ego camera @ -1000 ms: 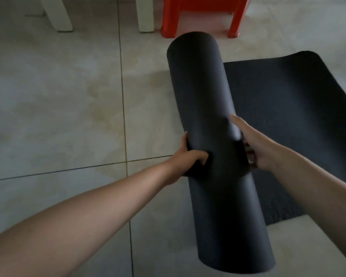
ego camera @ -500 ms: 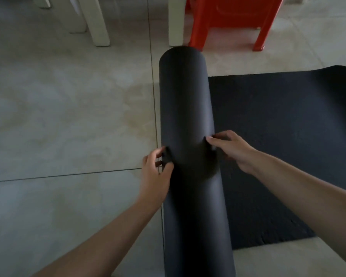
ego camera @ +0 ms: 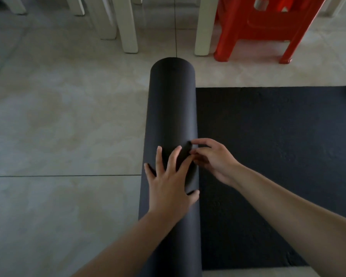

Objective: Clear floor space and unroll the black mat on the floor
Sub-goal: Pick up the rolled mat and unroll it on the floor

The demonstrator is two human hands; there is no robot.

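The black mat is partly unrolled on the tiled floor. Its rolled part [ego camera: 172, 108] lies as a long cylinder running away from me in the middle of the view. Its flat part [ego camera: 272, 140] spreads to the right of the roll. My left hand [ego camera: 171, 186] rests flat on top of the roll with fingers spread. My right hand [ego camera: 212, 158] touches the roll's right side with bent fingers, just above the flat part. Neither hand grips anything.
White furniture legs [ego camera: 129, 25] stand at the back, just beyond the roll's far end. A red plastic stool [ego camera: 268, 27] stands at the back right. Bare beige floor tiles [ego camera: 58, 126] stretch to the left of the roll.
The roll has straightened to run directly away from me. My left hand moved from the roll's left side onto its top, fingers spread. More flat mat shows on the right.
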